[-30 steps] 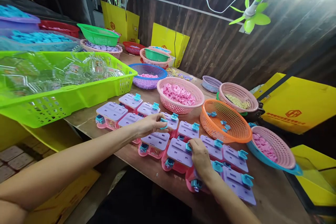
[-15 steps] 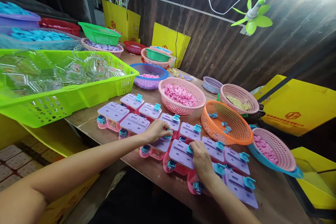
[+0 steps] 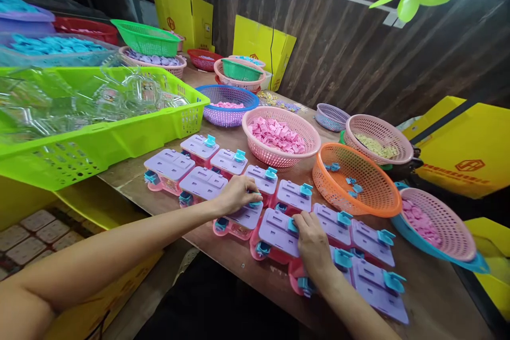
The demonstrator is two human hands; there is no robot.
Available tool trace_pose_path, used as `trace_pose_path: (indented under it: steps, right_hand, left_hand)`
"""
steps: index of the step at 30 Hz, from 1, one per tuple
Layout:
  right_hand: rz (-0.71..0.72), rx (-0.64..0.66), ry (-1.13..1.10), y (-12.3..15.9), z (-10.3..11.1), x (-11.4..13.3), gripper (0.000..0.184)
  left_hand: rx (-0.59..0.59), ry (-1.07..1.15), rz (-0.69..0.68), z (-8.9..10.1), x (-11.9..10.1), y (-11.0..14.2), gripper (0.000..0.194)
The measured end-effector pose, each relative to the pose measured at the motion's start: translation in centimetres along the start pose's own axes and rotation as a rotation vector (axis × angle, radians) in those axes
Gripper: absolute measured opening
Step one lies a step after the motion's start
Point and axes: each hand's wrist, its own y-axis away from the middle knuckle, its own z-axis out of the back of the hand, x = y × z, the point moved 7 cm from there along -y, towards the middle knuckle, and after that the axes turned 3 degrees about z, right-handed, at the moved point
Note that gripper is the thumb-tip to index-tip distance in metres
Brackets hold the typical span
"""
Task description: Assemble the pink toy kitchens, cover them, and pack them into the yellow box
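Two rows of small pink boxes with purple lids [image 3: 171,163] stand on the table, each with light-blue plastic clips. My left hand [image 3: 238,195] is closed over a front-row box, its fingertips pinching a blue clip [image 3: 255,203] at the lid's far right edge. One box to the right, my right hand [image 3: 313,239] has its fingers curled on another blue clip [image 3: 292,226] on a purple lid [image 3: 277,231]. Its fingertips partly cover that clip. Other blue clips, such as the raised clip [image 3: 394,280] on the rightmost front box, stick up from the lids.
Behind the boxes stand a pink basket [image 3: 247,141] of pink pieces and an orange basket [image 3: 334,196] with a few blue clips. A lime-green crate [image 3: 131,141] of clear plastic parts is at left. A pink basket [image 3: 458,223] in a blue one sits at right.
The view has tilted down and shifted slightly. Both hands stay at the same two boxes, with their fingers on the blue clips; hardly any other movement shows.
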Motion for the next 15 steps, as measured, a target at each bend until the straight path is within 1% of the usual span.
trace_pose_path:
  steps: [3, 6, 8, 10, 12, 13, 14, 15]
  right_hand:
    - [0.020, -0.001, 0.068, 0.0, -0.1, 0.2, 0.029]
    - [0.013, -0.005, 0.080, 0.1, -0.4, 0.5, 0.030]
    - [-0.025, -0.002, 0.013, 0.1, -0.3, 0.6, 0.030]
    - [-0.052, 0.028, -0.130, -0.2, 0.2, 0.1, 0.027]
    - [-0.022, 0.086, -0.308, -1.3, 1.3, -1.2, 0.019]
    - [-0.005, 0.103, -0.371, -2.1, 2.3, -2.5, 0.016]
    - [-0.009, 0.102, -0.393, -3.1, 3.4, -4.5, 0.016]
    - [-0.044, 0.088, -0.370, -4.1, 4.7, -7.2, 0.021]
  left_hand:
    - [-0.041, -0.168, -0.077, 0.2, -1.0, 0.6, 0.016]
    - [-0.054, -0.231, -0.063, 0.1, -1.2, 1.0, 0.020]
    - [-0.056, -0.250, -0.039, 0.1, -1.0, 1.2, 0.020]
    - [-0.052, -0.284, -0.026, 0.0, -0.8, 1.2, 0.019]
    - [-0.051, -0.344, -0.044, 0.0, -0.6, 1.1, 0.015]
    - [-0.062, -0.377, -0.069, 0.1, -0.7, 0.9, 0.012]
    - [-0.084, -0.405, -0.102, 0.4, -1.1, 0.6, 0.012]
    - [-0.116, -0.426, -0.141, 0.7, -1.7, 0.1, 0.019]
